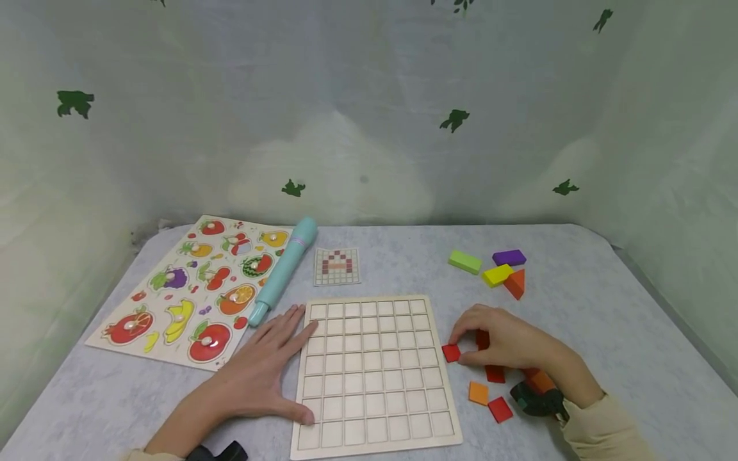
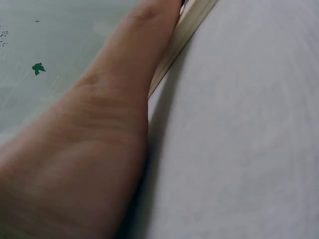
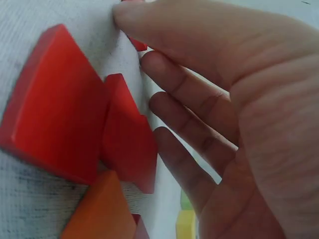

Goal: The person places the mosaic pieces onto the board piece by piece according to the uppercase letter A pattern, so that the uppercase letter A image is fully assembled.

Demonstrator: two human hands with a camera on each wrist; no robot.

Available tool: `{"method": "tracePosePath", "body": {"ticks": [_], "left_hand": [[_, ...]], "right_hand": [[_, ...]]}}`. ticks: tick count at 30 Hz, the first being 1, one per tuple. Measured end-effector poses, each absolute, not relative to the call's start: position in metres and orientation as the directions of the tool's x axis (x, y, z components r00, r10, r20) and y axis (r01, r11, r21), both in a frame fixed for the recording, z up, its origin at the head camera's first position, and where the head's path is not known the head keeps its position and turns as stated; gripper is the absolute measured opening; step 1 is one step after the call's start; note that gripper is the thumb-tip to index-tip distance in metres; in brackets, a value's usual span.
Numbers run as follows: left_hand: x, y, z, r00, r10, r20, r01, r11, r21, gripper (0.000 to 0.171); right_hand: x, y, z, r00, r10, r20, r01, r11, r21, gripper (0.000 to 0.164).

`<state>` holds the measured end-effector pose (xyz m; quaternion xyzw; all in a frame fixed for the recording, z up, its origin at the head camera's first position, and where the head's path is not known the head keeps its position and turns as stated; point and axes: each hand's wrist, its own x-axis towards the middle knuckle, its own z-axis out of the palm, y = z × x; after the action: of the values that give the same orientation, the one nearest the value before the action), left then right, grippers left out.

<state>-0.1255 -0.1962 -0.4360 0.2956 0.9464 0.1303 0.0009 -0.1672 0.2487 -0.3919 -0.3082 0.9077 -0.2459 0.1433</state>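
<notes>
My left hand (image 1: 259,368) lies spread along the left edge of a pale wooden grid board (image 1: 301,384), its thumb and index fingertip on the frame. In the left wrist view, the board's edge (image 2: 182,40) shows past my left hand (image 2: 109,99). Just off the board's right edge, my right hand (image 1: 501,336) pinches a small red square tile (image 1: 451,353) between thumb and index finger. In the right wrist view that tile (image 3: 141,45) is mostly hidden behind the thumb of my right hand (image 3: 224,94). More red tiles (image 1: 494,374) lie under and beside this hand.
An orange tile (image 1: 478,393) and a red tile (image 1: 500,410) lie near the board's lower right. Green (image 1: 464,262), yellow (image 1: 498,275), purple (image 1: 509,257) and orange (image 1: 516,283) blocks lie farther back. A pattern card (image 1: 337,266), teal tube (image 1: 288,269) and fruit puzzle (image 1: 155,301) stand behind and left.
</notes>
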Motion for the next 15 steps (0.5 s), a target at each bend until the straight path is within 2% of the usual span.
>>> {"method": "tracePosePath", "body": {"ticks": [5,11,15], "left_hand": [[-0.1215,-0.1923,-0.4379,-0.831,0.551,0.083,0.554,0.802,0.225,0.130],[-0.1197,-0.1899,-0.4390,-0.836,0.538,0.105,0.548,0.816,0.183,0.125],[-0.1199,-0.1897,-0.4400,-0.844,0.526,0.100,0.536,0.825,0.181,0.121]], "right_hand": [[-0.1664,0.2485,-0.3911,-0.783,-0.610,-0.122,-0.470,0.709,-0.525,0.021],[-0.1666,0.2476,-0.3905,-0.759,-0.647,-0.073,-0.524,0.674,-0.520,0.021],[-0.1672,0.2454,-0.3883,-0.780,-0.620,-0.081,-0.502,0.699,-0.509,0.021]]}}
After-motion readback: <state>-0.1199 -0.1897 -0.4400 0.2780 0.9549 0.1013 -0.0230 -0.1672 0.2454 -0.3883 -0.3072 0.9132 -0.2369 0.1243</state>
